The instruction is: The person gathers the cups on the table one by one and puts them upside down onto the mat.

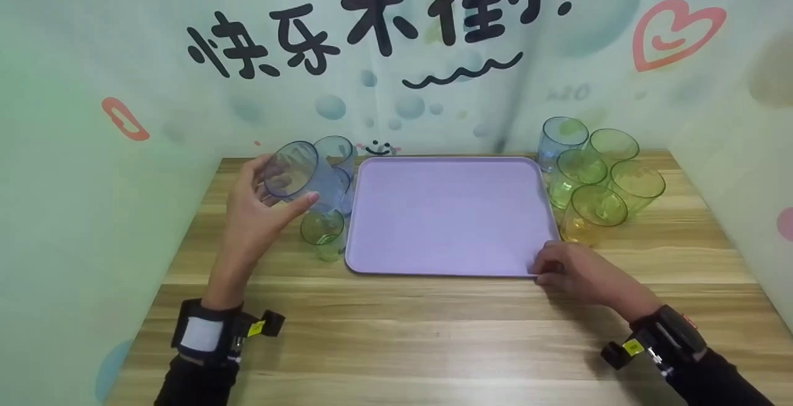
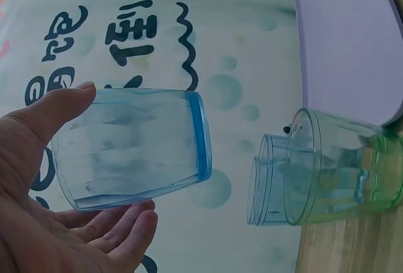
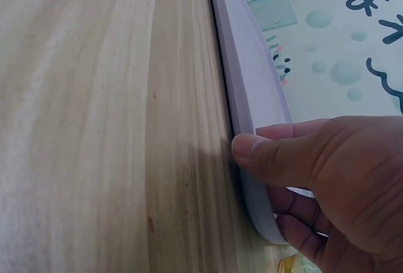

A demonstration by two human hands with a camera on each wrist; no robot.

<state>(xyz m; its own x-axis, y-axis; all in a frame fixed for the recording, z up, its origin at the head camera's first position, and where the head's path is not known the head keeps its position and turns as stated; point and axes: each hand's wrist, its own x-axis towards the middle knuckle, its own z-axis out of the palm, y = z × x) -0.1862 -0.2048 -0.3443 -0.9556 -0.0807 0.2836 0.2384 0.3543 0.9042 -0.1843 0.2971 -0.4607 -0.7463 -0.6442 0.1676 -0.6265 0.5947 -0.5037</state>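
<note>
My left hand [image 1: 254, 201] holds a clear blue cup [image 2: 135, 147] between thumb and fingers, raised and tilted with its mouth toward the head camera. Just right of it stand other blue cups [image 1: 335, 150] and a green cup [image 1: 323, 238], beside the left edge of a lilac tray [image 1: 446, 220]. The tray lies flat on the wooden table with nothing on it. At its front right corner, my right hand [image 1: 576, 269] pinches the rim; in the right wrist view the thumb [image 3: 249, 147] presses on the outer side and the fingers reach over the inside.
Right of the tray several cups stand close together: a blue cup [image 1: 560, 145] at the back, green cups [image 1: 638, 186] and a yellowish cup [image 1: 595, 211] in front. A printed cloth backdrop [image 1: 372, 102] rises behind the wooden table [image 1: 421, 338] and along both sides.
</note>
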